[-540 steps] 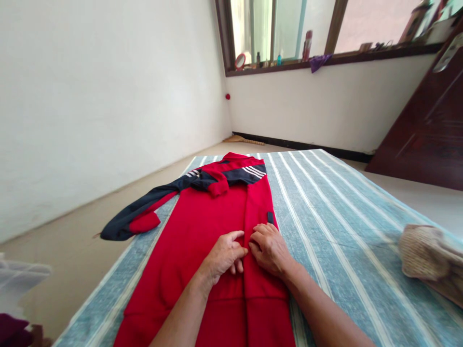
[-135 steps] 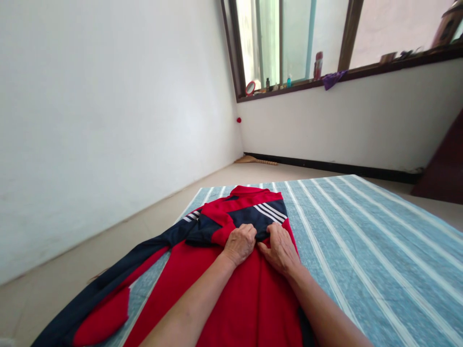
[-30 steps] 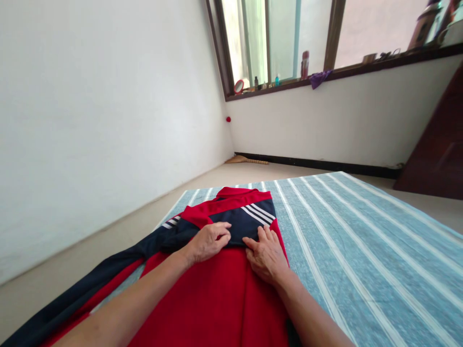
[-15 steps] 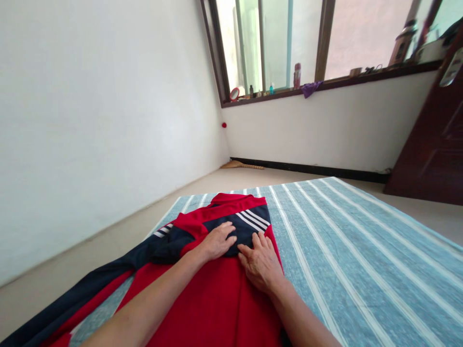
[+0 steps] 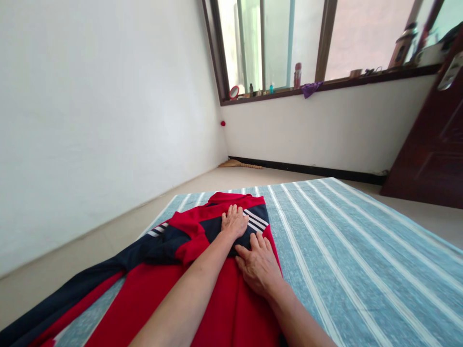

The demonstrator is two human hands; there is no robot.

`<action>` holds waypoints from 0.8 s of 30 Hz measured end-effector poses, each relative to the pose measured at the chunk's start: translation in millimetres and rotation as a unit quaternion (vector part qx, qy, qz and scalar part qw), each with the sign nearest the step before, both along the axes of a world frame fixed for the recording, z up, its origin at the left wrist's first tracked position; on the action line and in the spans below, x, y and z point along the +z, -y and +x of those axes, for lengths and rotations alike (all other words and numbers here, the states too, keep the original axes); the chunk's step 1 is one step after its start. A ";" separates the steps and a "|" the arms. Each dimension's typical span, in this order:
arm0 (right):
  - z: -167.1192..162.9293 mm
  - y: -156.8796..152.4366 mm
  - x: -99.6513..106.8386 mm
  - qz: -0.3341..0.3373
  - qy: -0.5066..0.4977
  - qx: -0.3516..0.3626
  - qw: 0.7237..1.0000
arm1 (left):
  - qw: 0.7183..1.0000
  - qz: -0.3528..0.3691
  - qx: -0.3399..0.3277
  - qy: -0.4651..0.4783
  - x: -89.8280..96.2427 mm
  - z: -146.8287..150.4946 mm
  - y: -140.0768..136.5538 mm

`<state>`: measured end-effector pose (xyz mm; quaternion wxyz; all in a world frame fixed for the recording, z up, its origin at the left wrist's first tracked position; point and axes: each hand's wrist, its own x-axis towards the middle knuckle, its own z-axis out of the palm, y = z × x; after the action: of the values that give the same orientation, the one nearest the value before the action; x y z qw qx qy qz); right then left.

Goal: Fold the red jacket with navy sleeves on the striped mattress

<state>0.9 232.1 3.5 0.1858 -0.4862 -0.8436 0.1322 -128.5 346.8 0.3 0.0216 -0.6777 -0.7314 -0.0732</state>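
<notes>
A red and navy jacket [image 5: 213, 299] with white stripes lies on a blue cloth [image 5: 347, 250] striped in white. Its right side is folded in, while one navy sleeve [image 5: 97, 272] stretches out toward the lower left. My left hand [image 5: 235, 223] rests flat on the navy panel beside the white stripes, fingers out. Just below and to the right, my right hand [image 5: 258, 265] lies spread near the jacket's folded right edge. Both palms press on the fabric, and neither hand grips it.
A white wall [image 5: 101, 96] runs along the left. Behind the cloth, a broom [image 5: 240, 164] lies on the floor. The windowsill [image 5: 271, 93] holds bottles, a small round mirror [image 5: 234, 92] and a purple cloth [image 5: 311, 89]. A dark red door [image 5: 430, 154] stands at right.
My left hand has slid up and to the right across the navy panel, onto the edge of the white stripes. My right hand has stayed nearly in place.
</notes>
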 end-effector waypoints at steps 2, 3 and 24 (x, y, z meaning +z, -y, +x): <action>0.1 -0.1 0.1 0.001 0.003 0.000 1.000 | 1.000 -0.011 -0.003 -0.001 0.4 -3.7 -2.6; 0.1 -0.3 -0.2 0.001 0.003 0.001 1.000 | 1.000 -0.016 -0.003 -0.001 0.8 -5.1 -3.8; 0.3 2.9 -3.1 -0.002 -0.003 0.004 1.000 | 0.993 0.003 0.023 -0.120 33.9 -78.1 149.6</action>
<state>1.2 229.2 0.4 0.1872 -0.4830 -0.8444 0.1365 -206.7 197.2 34.2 0.1127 -0.6643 -0.7389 0.0068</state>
